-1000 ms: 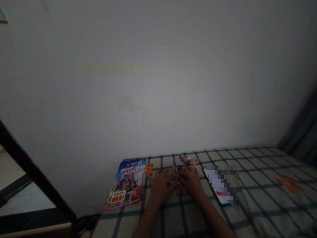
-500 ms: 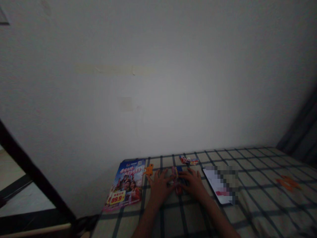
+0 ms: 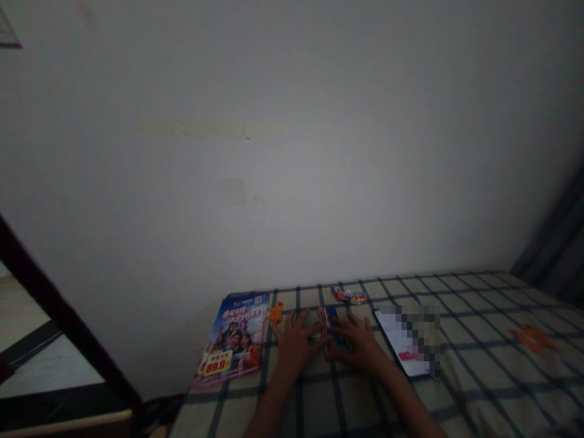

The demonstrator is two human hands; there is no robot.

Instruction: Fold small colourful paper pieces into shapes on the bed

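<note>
A small piece of folded printed paper (image 3: 331, 314), blue with red and yellow, lies on the checked cloth between my hands. My left hand (image 3: 295, 344) rests at its left edge, fingers spread, with the fingertips touching the pinkish side. From the right, my right hand (image 3: 360, 342) lies partly over the blue side, its fingers apart and its thumb near the paper's lower end. Neither hand is closed round the paper. Much of the paper is hidden under the fingers.
A printed flyer (image 3: 237, 340) lies on the left beside an orange cutout (image 3: 275, 312). Behind the hands is a crumpled colourful paper piece (image 3: 348, 296). A tablet-like device (image 3: 404, 344), partly blurred out, lies right; another orange cutout (image 3: 533, 338) is farther right. The wall (image 3: 319, 182) stands behind.
My right hand has shifted slightly over the folded paper, its fingers spreading a little and more of the blue side showing. My left hand stays nearly in place.
</note>
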